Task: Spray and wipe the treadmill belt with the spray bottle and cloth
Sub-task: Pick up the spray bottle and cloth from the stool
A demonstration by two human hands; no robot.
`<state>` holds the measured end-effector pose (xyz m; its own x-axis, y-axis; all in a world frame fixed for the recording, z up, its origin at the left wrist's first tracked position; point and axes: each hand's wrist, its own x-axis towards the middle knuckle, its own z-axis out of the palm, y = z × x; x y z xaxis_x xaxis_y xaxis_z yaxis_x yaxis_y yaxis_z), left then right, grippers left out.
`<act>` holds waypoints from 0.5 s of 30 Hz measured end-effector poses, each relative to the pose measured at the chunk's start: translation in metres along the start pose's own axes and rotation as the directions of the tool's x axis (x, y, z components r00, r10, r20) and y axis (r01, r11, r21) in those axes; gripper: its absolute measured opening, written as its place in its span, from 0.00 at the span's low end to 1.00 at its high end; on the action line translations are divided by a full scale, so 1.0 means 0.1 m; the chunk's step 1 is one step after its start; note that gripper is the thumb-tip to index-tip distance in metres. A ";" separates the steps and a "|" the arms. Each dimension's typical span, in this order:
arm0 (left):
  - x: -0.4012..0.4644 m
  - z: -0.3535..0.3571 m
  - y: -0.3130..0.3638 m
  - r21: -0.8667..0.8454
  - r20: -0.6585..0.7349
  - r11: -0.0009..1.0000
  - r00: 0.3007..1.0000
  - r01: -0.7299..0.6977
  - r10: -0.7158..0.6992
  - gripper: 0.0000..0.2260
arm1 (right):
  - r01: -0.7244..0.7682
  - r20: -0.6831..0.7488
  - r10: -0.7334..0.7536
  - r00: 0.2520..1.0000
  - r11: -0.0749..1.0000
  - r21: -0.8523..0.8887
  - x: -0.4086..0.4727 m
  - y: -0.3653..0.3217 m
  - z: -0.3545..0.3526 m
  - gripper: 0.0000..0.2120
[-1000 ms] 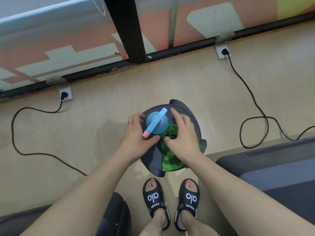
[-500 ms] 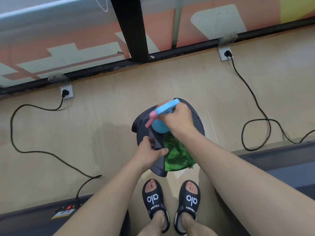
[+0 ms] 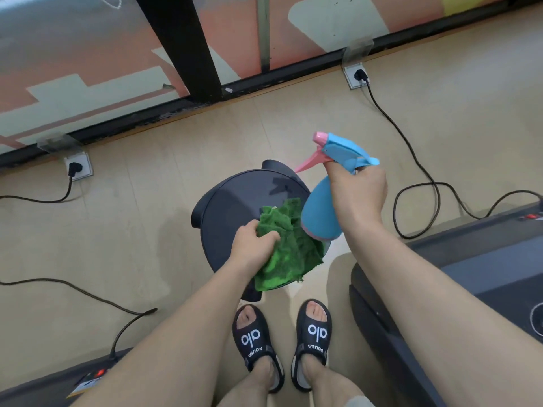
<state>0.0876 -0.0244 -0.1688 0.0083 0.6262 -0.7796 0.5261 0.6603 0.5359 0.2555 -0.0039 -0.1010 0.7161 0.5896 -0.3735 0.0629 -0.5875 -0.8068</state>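
Beige gym floor, round dark stool [image 3: 235, 201] between two treadmills: right hand [image 3: 357, 192] is gripping the blue spray bottle [image 3: 320, 212] aloft, nozzle pointing left, left hand [image 3: 252, 245] is pinching the green cloth [image 3: 291, 254] at the stool's near-right edge, treadmill belt [image 3: 493, 274] lying right.

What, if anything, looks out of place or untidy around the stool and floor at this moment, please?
Nothing looks spilled or broken. The green cloth lies crumpled, one edge hanging over the round dark stool while the left hand grips it. The right hand holds the blue spray bottle. Loose power cords trail across the floor.
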 end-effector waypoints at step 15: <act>-1.89 -0.26 1.54 -0.120 0.250 0.980 0.951 -0.156 0.182 0.10 | -0.167 0.011 0.166 0.986 0.986 0.019 -1.23 -1.08 -1.29 0.03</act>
<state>0.1447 -0.0301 0.0700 0.3160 0.6118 -0.7252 0.4121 0.5999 0.6857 0.2509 -0.0844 0.0914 0.7091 0.4896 -0.5074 -0.0706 -0.6667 -0.7420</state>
